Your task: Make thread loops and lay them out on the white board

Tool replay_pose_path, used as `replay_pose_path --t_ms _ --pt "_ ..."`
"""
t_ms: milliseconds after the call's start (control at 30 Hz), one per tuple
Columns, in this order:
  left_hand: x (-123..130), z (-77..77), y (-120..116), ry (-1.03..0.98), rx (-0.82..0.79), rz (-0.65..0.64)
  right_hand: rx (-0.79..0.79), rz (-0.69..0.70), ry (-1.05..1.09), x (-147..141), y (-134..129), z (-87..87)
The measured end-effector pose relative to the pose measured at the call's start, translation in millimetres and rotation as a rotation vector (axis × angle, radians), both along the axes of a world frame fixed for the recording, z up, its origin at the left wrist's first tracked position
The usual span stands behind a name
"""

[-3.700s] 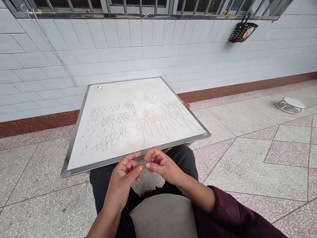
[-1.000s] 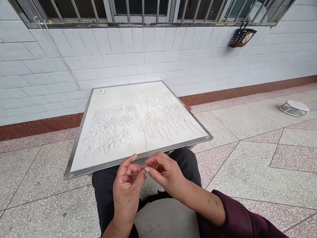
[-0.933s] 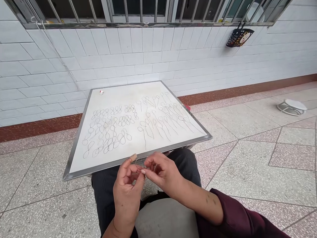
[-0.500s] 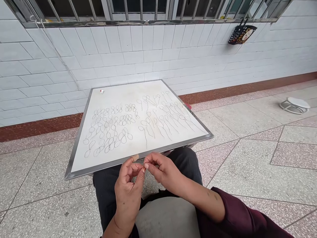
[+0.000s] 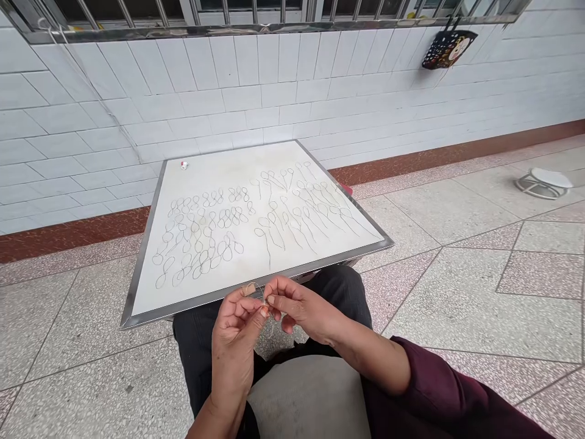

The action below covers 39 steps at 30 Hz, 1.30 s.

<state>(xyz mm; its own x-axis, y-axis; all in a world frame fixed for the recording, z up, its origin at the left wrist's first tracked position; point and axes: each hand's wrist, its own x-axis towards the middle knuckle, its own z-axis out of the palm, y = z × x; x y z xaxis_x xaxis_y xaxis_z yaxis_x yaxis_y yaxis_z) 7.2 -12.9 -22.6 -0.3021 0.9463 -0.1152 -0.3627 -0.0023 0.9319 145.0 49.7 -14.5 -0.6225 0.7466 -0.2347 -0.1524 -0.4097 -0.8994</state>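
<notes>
Both hands meet over my lap, just in front of the table's near edge. A thin wire (image 5: 262, 291), bent into a loop, runs between them. My left hand (image 5: 240, 329) pinches it between thumb and fingers; one of its fingertips has a tan bandage (image 5: 249, 289). My right hand (image 5: 297, 305) grips the same wire at the thumb and forefinger, close to the left thumb. On the white table (image 5: 219, 158) lie several figure-eight wire loops (image 5: 201, 262) at the left. Several single-loop wires with straight tails (image 5: 299, 219) lie at the right.
A small white-and-red object (image 5: 184, 165) sits at the table's far left corner. Behind stands a tiled wall (image 5: 247, 91) with a barred window. A dark patterned bag (image 5: 450, 49) hangs from the bars. A low round stool (image 5: 543, 183) stands on the floor at right.
The wire now shows as a loop around the fingertips, with part hanging below them. My right hand's lower fingers have spread slightly downward. The view has tilted a little down.
</notes>
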Motion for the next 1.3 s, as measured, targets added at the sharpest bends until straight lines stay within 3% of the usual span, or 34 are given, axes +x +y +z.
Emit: replay_pose_path --t_ms 267,433,533,700,1000,1200,1300 --pt "-3.7 5.6 2.3 -0.08 -0.048 0.014 -0.178 0.007 0.028 1.6 1.1 -18.2" --pt "-4.4 6.1 2.9 -0.111 -0.053 0.034 -0.206 0.076 0.048 -2.3 -8.4 -29.3" --pt "-5.4 6.0 3.7 -0.196 -0.068 0.055 -0.092 0.084 0.099 -6.5 -17.1 -34.8" --pt "-7.6 6.8 7.1 -0.334 -0.048 0.185 0.285 0.035 0.03 -12.7 -27.2 -42.4" --pt "-10.3 12.2 7.2 -0.383 -0.088 0.185 0.315 0.038 0.048 -25.8 -38.1 -40.5" --pt "-10.7 11.2 8.7 -0.335 0.007 0.199 0.535 -0.115 -0.055 -18.9 -36.2 -30.8" --pt "-8.4 10.3 9.3 -0.322 0.013 0.214 0.463 -0.141 -0.016 -20.0 -36.0 -29.2"
